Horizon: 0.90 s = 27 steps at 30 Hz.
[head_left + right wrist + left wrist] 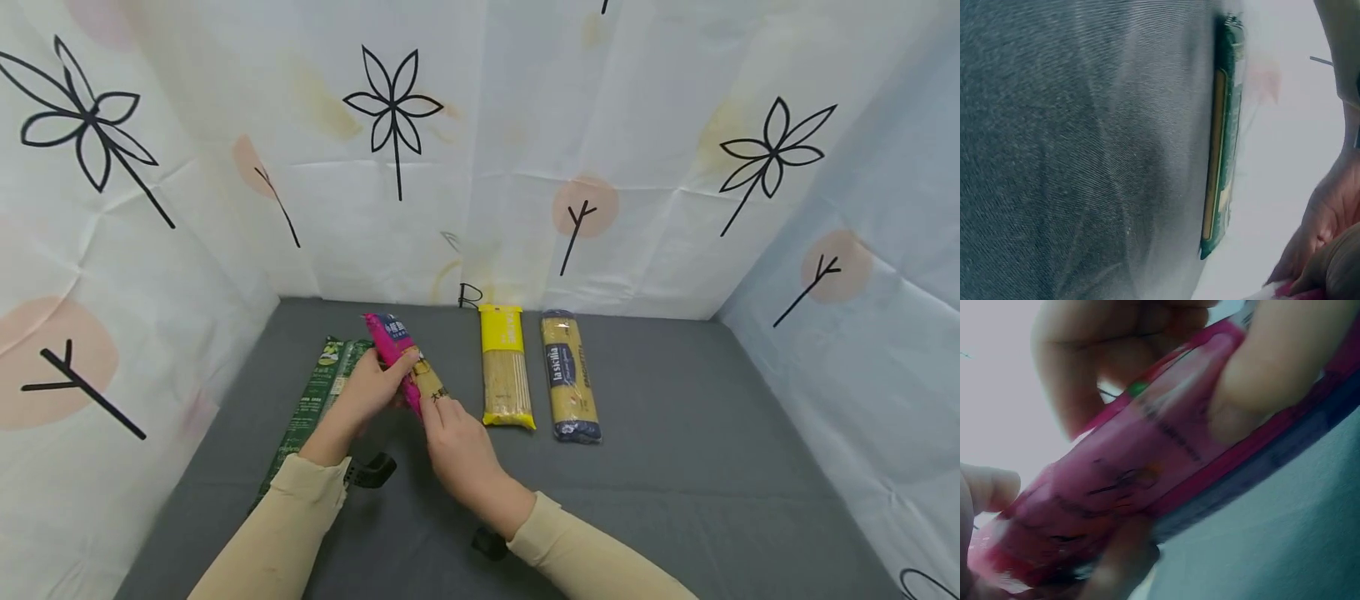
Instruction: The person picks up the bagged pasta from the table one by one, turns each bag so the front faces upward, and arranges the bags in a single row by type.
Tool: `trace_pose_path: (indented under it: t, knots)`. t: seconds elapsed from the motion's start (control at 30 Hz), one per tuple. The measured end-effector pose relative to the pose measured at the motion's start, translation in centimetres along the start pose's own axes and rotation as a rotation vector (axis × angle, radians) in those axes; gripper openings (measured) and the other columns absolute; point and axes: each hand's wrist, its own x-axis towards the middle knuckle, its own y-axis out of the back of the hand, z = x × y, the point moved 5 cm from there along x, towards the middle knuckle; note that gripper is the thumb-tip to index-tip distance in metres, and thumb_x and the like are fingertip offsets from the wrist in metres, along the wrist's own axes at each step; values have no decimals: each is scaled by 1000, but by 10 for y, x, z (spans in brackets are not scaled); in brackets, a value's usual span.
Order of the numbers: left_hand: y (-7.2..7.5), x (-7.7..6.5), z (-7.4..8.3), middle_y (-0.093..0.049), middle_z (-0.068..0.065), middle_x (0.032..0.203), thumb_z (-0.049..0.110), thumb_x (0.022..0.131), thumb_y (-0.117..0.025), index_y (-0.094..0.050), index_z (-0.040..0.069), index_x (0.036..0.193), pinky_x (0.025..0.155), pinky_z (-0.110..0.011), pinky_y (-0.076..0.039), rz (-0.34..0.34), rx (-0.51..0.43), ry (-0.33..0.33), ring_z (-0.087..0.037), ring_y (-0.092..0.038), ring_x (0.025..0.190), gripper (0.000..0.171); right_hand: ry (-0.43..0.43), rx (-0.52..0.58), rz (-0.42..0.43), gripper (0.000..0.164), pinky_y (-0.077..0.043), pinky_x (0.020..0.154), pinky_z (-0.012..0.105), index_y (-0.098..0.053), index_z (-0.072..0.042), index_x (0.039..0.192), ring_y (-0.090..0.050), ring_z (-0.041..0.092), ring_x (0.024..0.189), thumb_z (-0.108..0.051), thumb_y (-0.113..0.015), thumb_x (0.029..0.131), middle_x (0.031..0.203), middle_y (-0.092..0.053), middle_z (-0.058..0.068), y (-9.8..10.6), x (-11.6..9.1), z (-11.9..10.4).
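Both hands hold a pink pack of noodles [389,335] with a clear window, tilted above the table. My left hand [366,390] grips its upper part, the thumb across the top. My right hand [463,450] grips the lower end, covering part of it. In the left wrist view, fingers and thumbs wrap the pink pack [1116,462] near both ends, and its printed side shows. Beside and partly behind the left arm lies a long green pack [311,412]; the right wrist view shows this green pack [1227,125] edge-on.
A yellow-ended noodle pack [504,358] and a blue-ended spaghetti pack [567,375] lie side by side on the grey tablecloth [675,433], right of the hands. Patterned white cloth walls [510,150] stand at the back and both sides.
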Motion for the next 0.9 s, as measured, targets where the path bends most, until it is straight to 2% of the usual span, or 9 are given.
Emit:
trace_pose_path:
  t: [0.07,0.2,0.37,0.47,0.67,0.8,0.9]
  knots:
    - [0,0,0,-56,-26,116,39,97,-57,-35,-4,135,71,-38,-57,50,-10,-3,-23,-67,84,61,12,-13,29,34,-54,63,26,-61,0,114,-53,17,73,-9,-75,84,89,-56,8,0,0,-2]
    - [0,-2,-1,-56,-27,118,29,100,-52,-37,-4,136,69,-36,-57,104,-55,-12,-24,-67,85,51,19,-40,49,38,-53,63,25,-62,-2,116,-52,16,72,-11,-77,83,88,-55,7,2,1,-4]
    - [-2,-1,-4,-58,-25,118,27,102,-48,-39,0,138,69,-36,-57,146,-106,-16,-24,-66,87,46,7,-59,29,40,-54,69,26,-62,-4,119,-51,17,73,-13,-77,83,88,-55,7,6,3,-5]
    - [-2,1,-10,-58,-25,118,27,102,-46,-42,0,137,70,-36,-57,172,-152,-3,-23,-66,88,44,-5,-38,2,41,-53,66,26,-62,-5,120,-49,16,71,-16,-76,83,88,-54,6,6,3,-4]
    - [-1,5,-17,-57,-24,123,30,103,-45,-42,2,139,74,-37,-56,181,-248,17,-25,-65,94,46,-42,79,-52,46,-51,69,24,-61,-9,120,-48,14,76,-21,-78,80,91,-53,3,2,0,5]
    - [3,5,-19,-54,-18,130,38,103,-43,-37,7,144,82,-35,-53,194,-286,45,-25,-60,106,52,-96,207,-100,45,-48,74,24,-60,-11,121,-48,13,84,-30,-76,83,101,-55,1,0,-5,14]
    - [7,4,-20,-54,-15,129,43,102,-43,-38,9,144,83,-32,-51,215,-307,61,-21,-58,105,54,-140,283,-134,41,-47,75,23,-60,-13,121,-47,12,87,-34,-71,87,106,-56,0,-3,-8,21]
